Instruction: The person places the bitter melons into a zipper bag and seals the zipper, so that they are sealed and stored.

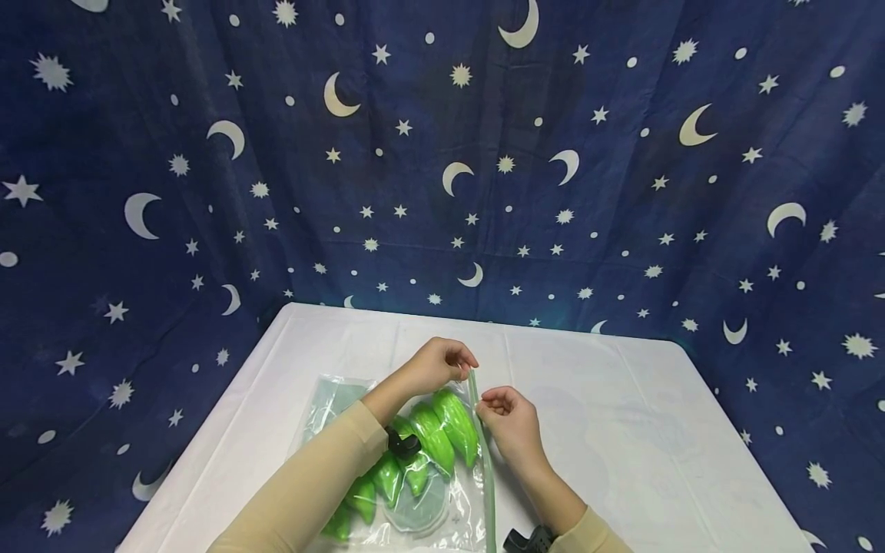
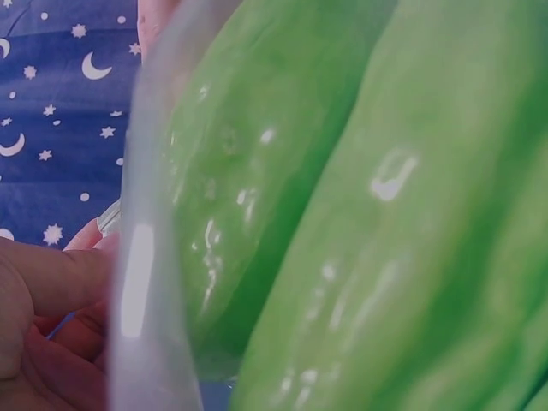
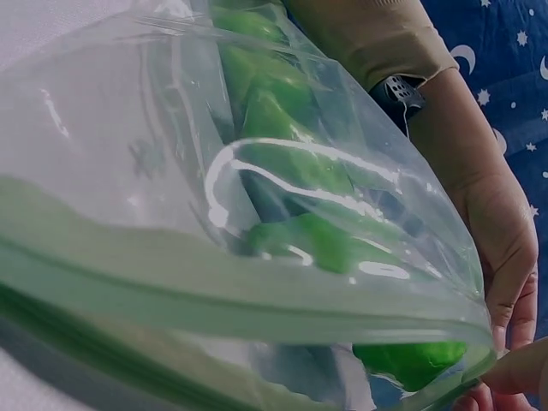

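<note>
A clear zip bag (image 1: 465, 511) with a pale green strip along its mouth (image 3: 282, 312) lies on the table, its mouth facing right. Inside are several bright green, long, pointed pieces (image 1: 432, 438) resembling peppers or bananas; their kind is unclear. My left hand (image 1: 437, 364) pinches the far end of the strip. A little nearer, my right hand (image 1: 513, 426) pinches the same strip with thumb and fingers. In the right wrist view, the strip's two sides stand apart, leaving a gap. Close up in the left wrist view, the green pieces (image 2: 257, 171) look shiny through the plastic.
A white-covered table (image 1: 622, 430) extends to the right and behind the bag. Around it hangs a dark blue curtain (image 1: 415, 169) printed with moons and stars. A pale round shape (image 1: 418, 503) and a pale bluish patch (image 1: 335, 399) show at the bag.
</note>
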`<action>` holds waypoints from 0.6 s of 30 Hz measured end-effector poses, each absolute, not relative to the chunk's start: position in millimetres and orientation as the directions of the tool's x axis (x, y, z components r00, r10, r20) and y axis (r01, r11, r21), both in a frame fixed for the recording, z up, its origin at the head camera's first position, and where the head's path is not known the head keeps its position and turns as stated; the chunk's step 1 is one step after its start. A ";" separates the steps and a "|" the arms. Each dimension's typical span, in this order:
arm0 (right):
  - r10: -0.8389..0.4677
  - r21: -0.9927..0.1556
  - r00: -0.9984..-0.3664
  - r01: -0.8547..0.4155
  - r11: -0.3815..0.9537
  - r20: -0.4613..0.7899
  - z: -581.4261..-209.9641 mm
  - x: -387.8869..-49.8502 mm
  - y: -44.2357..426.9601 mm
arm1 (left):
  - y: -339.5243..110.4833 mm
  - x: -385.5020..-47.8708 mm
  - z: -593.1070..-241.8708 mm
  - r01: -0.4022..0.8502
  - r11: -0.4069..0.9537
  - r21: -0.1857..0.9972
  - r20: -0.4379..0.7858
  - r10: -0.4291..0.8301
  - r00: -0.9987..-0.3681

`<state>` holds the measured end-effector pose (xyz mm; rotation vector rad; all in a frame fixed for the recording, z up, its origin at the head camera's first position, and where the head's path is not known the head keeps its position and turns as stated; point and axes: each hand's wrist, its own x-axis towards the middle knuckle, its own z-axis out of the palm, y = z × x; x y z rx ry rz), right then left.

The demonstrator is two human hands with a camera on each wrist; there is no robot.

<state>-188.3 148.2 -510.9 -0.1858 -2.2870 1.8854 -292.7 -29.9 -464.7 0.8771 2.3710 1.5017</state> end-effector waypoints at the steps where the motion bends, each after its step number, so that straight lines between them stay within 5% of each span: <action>1: 0.203 -0.982 -0.978 -0.012 0.191 0.051 -511.3 -188.0 148.1 | -30.3 -292.9 -464.8 0.373 0.308 0.875 0.139 0.578 -0.804; 18: 0.192 -0.984 -0.980 -0.009 0.180 0.044 -515.3 -184.3 147.7 | -34.9 -297.6 -466.7 0.369 0.302 0.879 0.147 0.565 -0.812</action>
